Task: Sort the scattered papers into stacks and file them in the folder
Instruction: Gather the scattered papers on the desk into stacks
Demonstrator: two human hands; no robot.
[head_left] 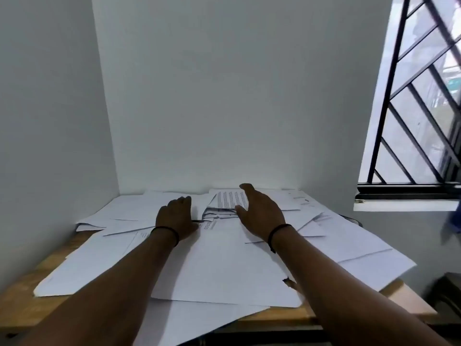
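Observation:
Several white papers point(224, 265) lie scattered and overlapping across a wooden table point(22, 303). A small bent bundle of printed sheets point(225, 204) sits raised near the back middle. My left hand point(177, 216) rests palm down on the sheets just left of that bundle, fingers loosely bent. My right hand point(262, 211) hovers at the bundle's right side with fingers straight and thumb spread, holding nothing. No folder shows in view.
White walls close the table in at the left and back. A barred window point(419, 101) with a sill is at the right. A dark object point(449, 290) stands low beyond the table's right edge. Some sheets overhang the table's front edge.

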